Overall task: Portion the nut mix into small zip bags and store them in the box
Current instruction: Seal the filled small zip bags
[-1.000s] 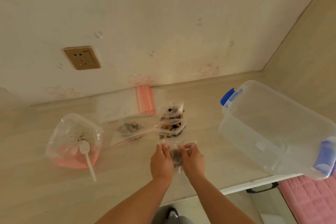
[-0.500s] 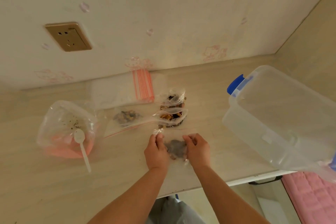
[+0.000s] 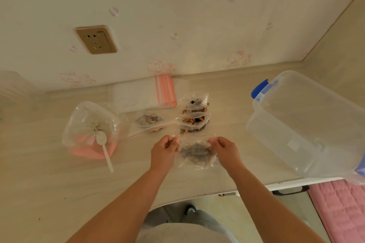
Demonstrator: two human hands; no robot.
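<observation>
A small zip bag (image 3: 195, 153) with a dark portion of nut mix lies flat on the counter between my hands. My left hand (image 3: 165, 151) pinches its top left corner and my right hand (image 3: 224, 150) pinches its top right corner. Just behind it, two filled small bags (image 3: 194, 116) lie stacked, and a third bag with nuts (image 3: 149, 121) lies flat to their left. The big nut mix bag (image 3: 90, 124), nearly empty, stands at the left with a white spoon (image 3: 103, 148) leaning out of it. The clear box (image 3: 308, 124) with blue latches stands open at the right.
A stack of unused zip bags (image 3: 146, 94) with red seal lines lies against the wall. A wall socket (image 3: 96, 39) sits above the counter. The counter's front edge runs below my arms, with a pink mat (image 3: 339, 209) on the floor at the lower right.
My hands have spread apart along the top of the small bag, which now lies flat on the counter. The camera view has tilted and shifted.
</observation>
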